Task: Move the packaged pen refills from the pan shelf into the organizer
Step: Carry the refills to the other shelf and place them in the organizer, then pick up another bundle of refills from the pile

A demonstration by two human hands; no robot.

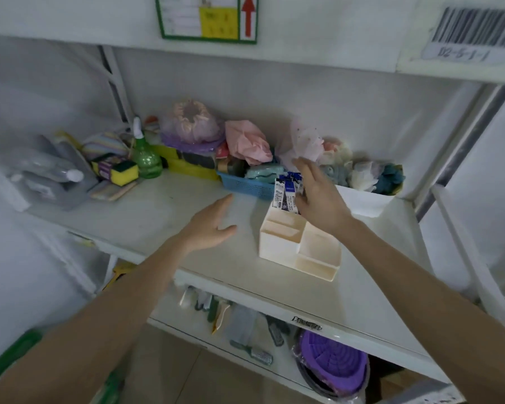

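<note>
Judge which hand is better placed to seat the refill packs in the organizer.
Right. The right hand is at the refill packs standing in the organizer; the left hand hovers open over bare shelf, away from them.

light: dim, flat, bluish cast; no clear source
shadows: soft, faint on shelf (164, 217) beside left hand (207, 225) & organizer (301, 246)
glare: slight sheen along shelf front edge
blur: whole frame soft; right hand (318, 196) smeared, label txt unreadable
distortion: wide-angle, uprights bow at edges
</note>
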